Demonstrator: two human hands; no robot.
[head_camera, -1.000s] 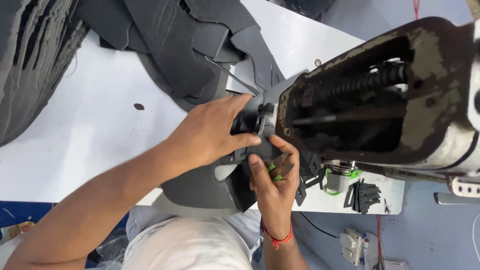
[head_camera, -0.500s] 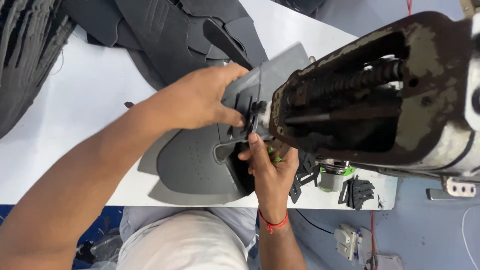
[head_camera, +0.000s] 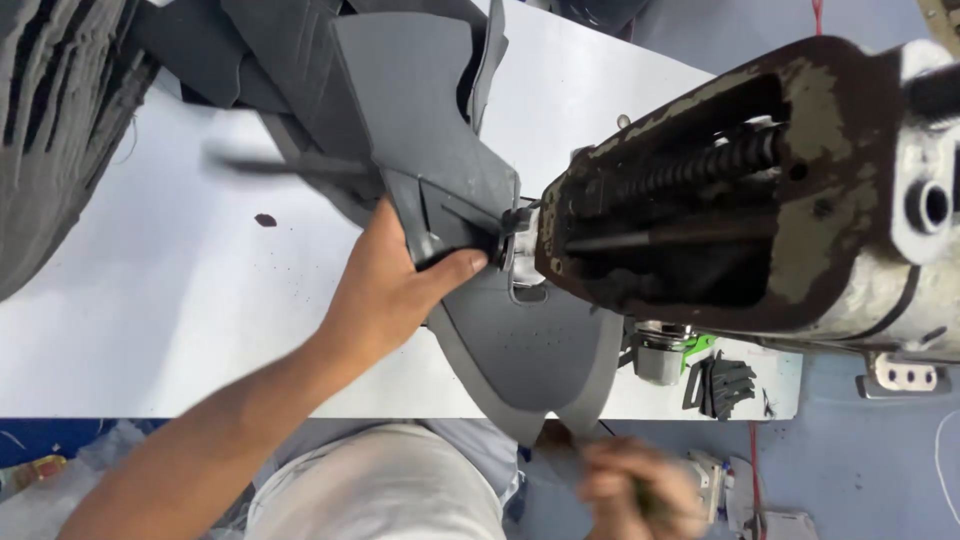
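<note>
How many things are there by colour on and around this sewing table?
Grey: 3 – the flat piece under the needle, held by the left hand; the piece rising behind it; the stack at far left.
White: 1 – the table.
Worn cream and dark: 1 – the machine.
Green: 1 – a small part below it.
Total: 6. The right hand is blurred.

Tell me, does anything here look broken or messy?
Yes. The sewing machine looks worn: its paint has flaked off in patches around the open side, showing dark metal. A small dark speck lies on the white table. The grey pieces lie heaped unevenly.
</note>
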